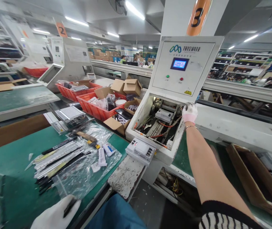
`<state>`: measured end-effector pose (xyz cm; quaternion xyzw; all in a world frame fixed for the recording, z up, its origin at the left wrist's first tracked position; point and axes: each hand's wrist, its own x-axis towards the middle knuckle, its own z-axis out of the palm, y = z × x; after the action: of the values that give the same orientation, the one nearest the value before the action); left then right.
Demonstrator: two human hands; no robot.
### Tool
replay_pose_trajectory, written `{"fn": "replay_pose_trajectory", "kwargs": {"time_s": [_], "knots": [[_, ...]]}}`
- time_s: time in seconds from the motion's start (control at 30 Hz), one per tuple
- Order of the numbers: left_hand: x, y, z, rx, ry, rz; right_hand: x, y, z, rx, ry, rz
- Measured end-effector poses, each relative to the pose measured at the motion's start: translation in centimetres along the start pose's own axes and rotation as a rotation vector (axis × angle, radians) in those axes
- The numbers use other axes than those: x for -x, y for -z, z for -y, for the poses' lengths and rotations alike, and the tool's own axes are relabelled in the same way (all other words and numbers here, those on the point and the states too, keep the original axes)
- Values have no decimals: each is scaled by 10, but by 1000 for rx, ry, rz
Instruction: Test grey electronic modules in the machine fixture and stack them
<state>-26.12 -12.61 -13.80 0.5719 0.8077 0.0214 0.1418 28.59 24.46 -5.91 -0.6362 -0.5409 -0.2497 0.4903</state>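
My right hand [189, 113], in a white glove, is closed on the right edge of the white machine's [186, 60] opening, just below its screen panel. Inside that opening sits a grey-white module housing [164, 115] among rails and orange tubes. A second white module housing [140, 150], with terminal blocks along its sides, lies on the worn metal ledge [126, 175] in front. Low at the left, my gloved left hand [57, 213] is closed on a small black piece [69, 206]. Near it lies a clear plastic bag [78, 178] with metal and black strips [57, 159].
The green table [9, 156] also bears a hammer [86, 136], small white packets [102, 156] and finned metal parts [69, 113]. Red crates [97, 109] and open cardboard boxes [117, 124] stand behind it. At the right is a long cardboard box [243, 171].
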Motion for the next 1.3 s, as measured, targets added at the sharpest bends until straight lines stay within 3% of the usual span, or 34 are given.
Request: {"fn": "replay_pose_trajectory", "kwargs": {"time_s": [0.67,0.87,1.3], "knots": [[7,18,-20,-88,21,114,4,0,-1,-23,-6,-19],[8,16,-17,-54,-16,57,6,1,-1,-33,-25,-21],[8,16,-16,-56,-23,110,10,4,2,-47,-72,3]]}}
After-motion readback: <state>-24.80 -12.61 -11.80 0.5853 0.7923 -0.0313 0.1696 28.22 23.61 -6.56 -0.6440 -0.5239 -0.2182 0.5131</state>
